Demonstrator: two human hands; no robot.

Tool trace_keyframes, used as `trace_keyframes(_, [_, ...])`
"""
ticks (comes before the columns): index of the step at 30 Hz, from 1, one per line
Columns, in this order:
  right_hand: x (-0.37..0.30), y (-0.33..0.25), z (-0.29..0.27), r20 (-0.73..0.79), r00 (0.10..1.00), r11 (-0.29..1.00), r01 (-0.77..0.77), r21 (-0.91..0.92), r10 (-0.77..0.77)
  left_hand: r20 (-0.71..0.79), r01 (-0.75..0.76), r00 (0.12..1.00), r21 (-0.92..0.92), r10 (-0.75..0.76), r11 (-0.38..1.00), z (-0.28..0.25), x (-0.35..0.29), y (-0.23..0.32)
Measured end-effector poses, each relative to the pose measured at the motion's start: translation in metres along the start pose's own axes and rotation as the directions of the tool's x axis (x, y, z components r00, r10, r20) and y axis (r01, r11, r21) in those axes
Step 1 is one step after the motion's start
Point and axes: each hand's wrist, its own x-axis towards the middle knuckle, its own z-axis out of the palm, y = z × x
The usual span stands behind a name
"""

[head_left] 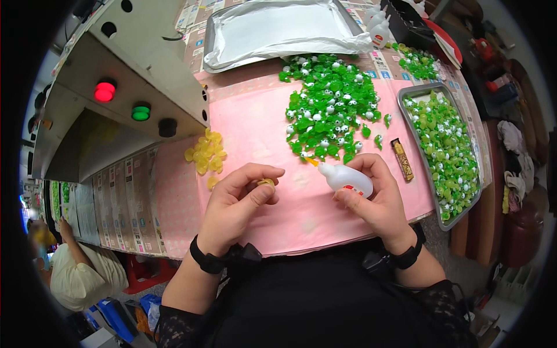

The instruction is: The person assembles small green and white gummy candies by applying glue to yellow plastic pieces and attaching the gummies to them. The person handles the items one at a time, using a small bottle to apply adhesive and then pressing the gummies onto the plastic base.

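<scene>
Between the thumb and fingers of my left hand (243,194) is a small yellow translucent piece (266,182). My right hand (377,194) grips a white squeeze glue bottle (347,178), tilted so its yellow nozzle (312,162) points up and left. Just beyond the nozzle lies a large heap of green pieces with white eyeballs (331,110) on the pink sheet (249,127). A small pile of yellow translucent pieces (206,153) rests to the left, beyond my left hand.
A metal tray (404,110) of light-green pieces stands at the right, beside a narrow gold-and-black packet (401,159). At the back lies a foil-lined tray (284,29), near more white bottles (379,32). A metal machine (139,64) with a red and a green button fills the left. Another person (87,272) sits at far left.
</scene>
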Motion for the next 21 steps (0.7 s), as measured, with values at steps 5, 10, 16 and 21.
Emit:
trace_keyframes(5, [-0.001, 0.002, -0.007, -0.049, 0.999, 0.999, 0.018, 0.048, -0.016, 0.016, 0.069, 0.997, -0.01, -0.069, 0.998, 0.007, 0.002, -0.007])
trace_keyframes(10, [0.0, 0.004, -0.006, -0.045, 0.999, 0.997, 0.01, 0.077, -0.007, 0.011, 0.083, 0.997, -0.067, -0.082, 0.994, 0.008, 0.001, -0.01])
trace_keyframes(16, [0.001, 0.004, -0.005, -0.03, 0.999, 0.997, -0.01, 0.075, 0.012, 0.012, 0.161, 0.986, -0.301, -0.165, 0.94, 0.011, 0.0, -0.012])
trace_keyframes(21, [0.001, 0.007, -0.003, -0.066, 0.997, 0.995, 0.043, 0.094, -0.037, 0.011, 0.154, 0.987, -0.299, -0.158, 0.942, 0.002, -0.004, -0.021])
